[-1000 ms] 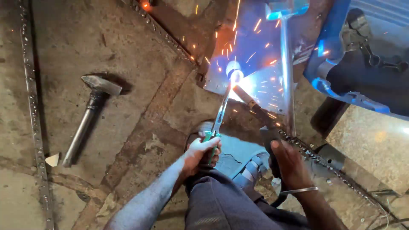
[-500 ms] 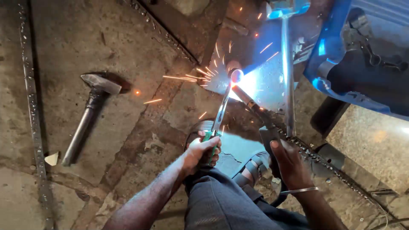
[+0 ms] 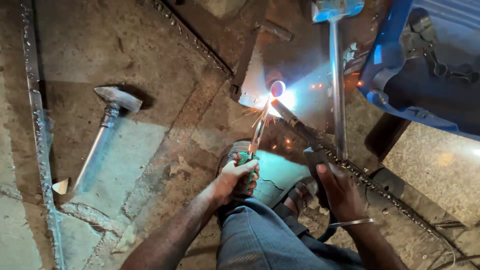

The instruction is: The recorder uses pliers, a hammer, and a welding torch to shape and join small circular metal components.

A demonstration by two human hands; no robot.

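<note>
No packages, labels, signs or screens show anywhere in this view; nothing among the metalwork, the tools and the floor carries a printed or lit face.

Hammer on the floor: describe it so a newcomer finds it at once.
Start at the bright weld arc at top centre and look left across the concrete floor. The hammer lies there alone, away from both hands, head towards the top. Its metal handle and wedge-shaped head set it apart from the long thin strip beside it.

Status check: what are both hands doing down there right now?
Left hand grips green-handled tool. Right hand holds welding torch, arc lit at metal plate. Hammer lies apart, left.
</note>
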